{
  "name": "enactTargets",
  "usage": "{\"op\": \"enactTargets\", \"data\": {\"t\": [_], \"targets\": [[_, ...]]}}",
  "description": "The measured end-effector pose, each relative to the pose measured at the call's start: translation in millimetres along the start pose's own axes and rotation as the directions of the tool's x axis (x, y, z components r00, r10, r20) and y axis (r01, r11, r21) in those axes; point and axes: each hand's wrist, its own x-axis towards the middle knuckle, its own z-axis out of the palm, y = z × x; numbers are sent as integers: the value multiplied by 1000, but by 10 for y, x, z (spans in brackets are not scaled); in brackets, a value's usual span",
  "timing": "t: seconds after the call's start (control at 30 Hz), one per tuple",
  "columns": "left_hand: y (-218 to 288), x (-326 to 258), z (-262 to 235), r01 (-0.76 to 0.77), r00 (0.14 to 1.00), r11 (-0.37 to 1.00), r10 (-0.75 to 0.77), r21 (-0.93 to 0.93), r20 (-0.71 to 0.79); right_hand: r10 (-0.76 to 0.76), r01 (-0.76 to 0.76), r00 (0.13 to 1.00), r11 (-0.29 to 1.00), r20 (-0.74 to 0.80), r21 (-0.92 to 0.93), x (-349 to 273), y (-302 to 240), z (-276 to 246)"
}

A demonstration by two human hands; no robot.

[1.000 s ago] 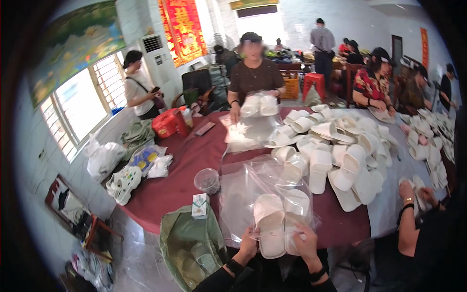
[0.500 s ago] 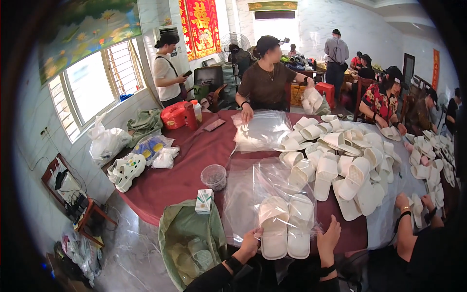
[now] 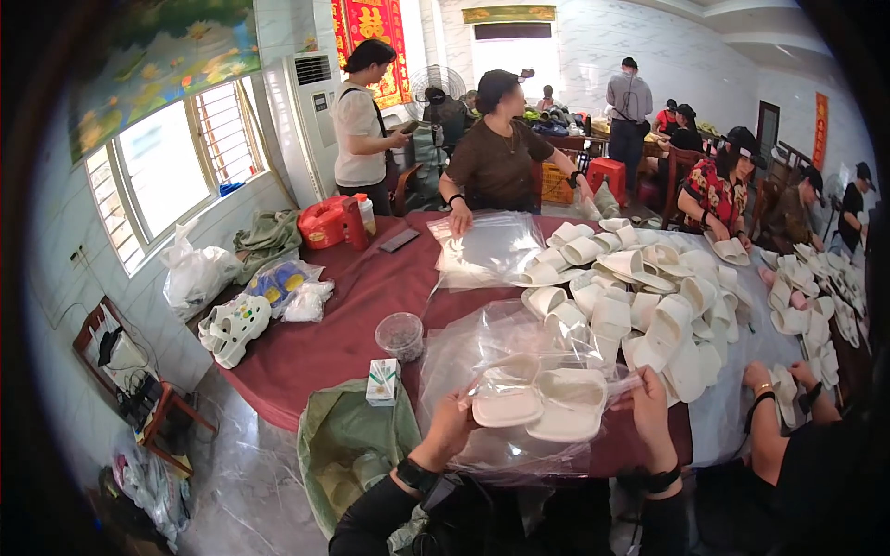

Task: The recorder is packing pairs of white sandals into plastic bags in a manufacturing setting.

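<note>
At the near edge of the table, the left hand (image 3: 451,428) and right hand (image 3: 646,406) each clutch a pair of white slippers (image 3: 542,405) in a clear bag (image 3: 519,371), while a heap of loose slippers (image 3: 640,296) beyond looks unpacked.

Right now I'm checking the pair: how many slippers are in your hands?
2: two white slippers, side by side, soles up; the left slipper in the left hand, the right slipper by the right hand.
</note>
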Motion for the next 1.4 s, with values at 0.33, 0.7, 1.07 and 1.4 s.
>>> {"op": "enactTargets", "data": {"t": [0.33, 0.7, 1.07, 1.4], "targets": [[1071, -448, 324, -74, 997, 548, 38, 833, 64, 64, -68, 994, 997, 87, 45, -125, -960, -66], [1525, -927, 581, 30, 954, 602, -256, 798, 158, -38, 36, 999, 999, 33, 39, -509, -1295, -258], [1331, -875, 613, -499, 845, 745, 532, 443, 58, 33, -53, 957, 997, 287, 62, -742, -1170, -157], [1075, -767, 605, -628, 772, 554, 362, 546, 522, -157, 251, 817, 963, 554, -97, -711, -317, 307]]}}
